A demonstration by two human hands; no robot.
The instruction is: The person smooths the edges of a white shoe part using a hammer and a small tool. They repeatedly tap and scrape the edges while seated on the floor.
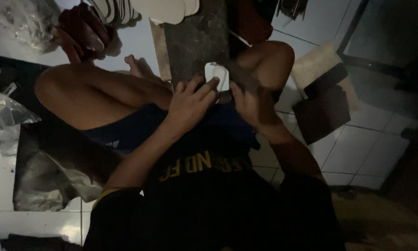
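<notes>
Head view: pale tiled floor [357, 144], open to the right; dark plank [195, 42] between bent knees; clear plastic bags [4, 121] far left. Left hand [190, 102] curled, fingertips pressing white piece [214, 74] at plank's near end. Right hand [251, 104] gripping dark blurred tool [239, 74] beside it.

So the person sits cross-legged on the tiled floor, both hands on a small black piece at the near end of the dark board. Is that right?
Not quite: the small piece is white, not black. The head view shows it pale against the dark board, with the left hand and right hand on either side of it. The rest holds: the person sits cross-legged on the tiled floor.
</notes>
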